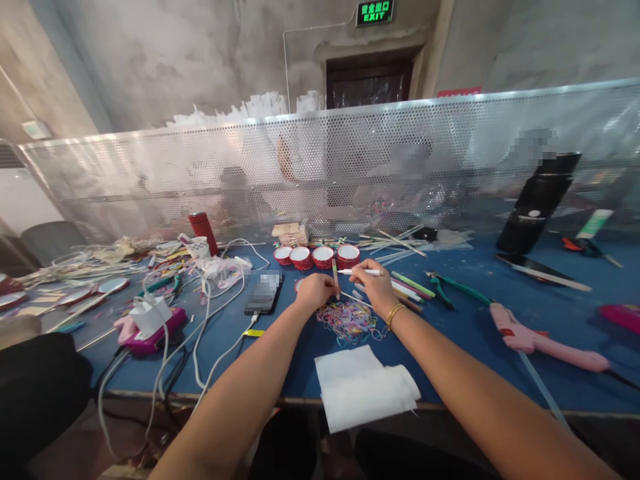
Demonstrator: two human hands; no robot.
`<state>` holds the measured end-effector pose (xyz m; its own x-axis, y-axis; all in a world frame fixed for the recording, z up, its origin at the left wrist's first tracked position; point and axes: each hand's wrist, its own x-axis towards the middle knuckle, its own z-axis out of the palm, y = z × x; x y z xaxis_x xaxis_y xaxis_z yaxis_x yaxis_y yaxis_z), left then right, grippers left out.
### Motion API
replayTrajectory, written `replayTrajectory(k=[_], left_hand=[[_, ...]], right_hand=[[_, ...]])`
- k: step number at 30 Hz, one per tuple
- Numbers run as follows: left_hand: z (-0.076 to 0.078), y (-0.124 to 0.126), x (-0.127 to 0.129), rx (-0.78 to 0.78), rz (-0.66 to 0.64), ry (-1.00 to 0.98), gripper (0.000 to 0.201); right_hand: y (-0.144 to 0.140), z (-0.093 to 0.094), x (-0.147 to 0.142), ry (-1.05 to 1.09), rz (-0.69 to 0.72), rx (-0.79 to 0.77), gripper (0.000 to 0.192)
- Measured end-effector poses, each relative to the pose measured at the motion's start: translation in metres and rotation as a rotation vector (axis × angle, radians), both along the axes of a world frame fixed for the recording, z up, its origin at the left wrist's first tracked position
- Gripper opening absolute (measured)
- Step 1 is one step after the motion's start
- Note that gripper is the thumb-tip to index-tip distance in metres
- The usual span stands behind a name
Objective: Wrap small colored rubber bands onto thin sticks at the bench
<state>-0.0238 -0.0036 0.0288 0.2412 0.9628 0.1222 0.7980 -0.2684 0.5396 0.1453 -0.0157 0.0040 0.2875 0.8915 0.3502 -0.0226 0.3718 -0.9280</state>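
My left hand (314, 291) pinches a thin stick (335, 275) that stands nearly upright above the blue table (465, 333). My right hand (374, 288), with a gold bracelet on its wrist, holds a white stick (361, 272) lying level between the two hands. Right under both hands is a heap of small coloured rubber bands (350, 321). Several more coloured sticks (413, 288) lie just right of my right hand.
Red-rimmed tape rolls (317, 257) stand behind the hands. A phone (263, 293) on a white cable lies left, white tissue (363, 387) at the near edge. Green pliers (445, 288) and a pink glue gun (543, 341) lie right. A perforated metal screen (350, 167) closes the back.
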Motion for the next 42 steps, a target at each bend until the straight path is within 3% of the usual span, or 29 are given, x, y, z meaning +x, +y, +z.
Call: replayTrajectory(k=[42], left_hand=[[-0.0029, 0.0019, -0.0018, -0.018, -0.018, -0.054, 0.016]], right_hand=[[0.0022, -0.001, -0.0019, 0.024, 0.02, -0.001, 0.016]])
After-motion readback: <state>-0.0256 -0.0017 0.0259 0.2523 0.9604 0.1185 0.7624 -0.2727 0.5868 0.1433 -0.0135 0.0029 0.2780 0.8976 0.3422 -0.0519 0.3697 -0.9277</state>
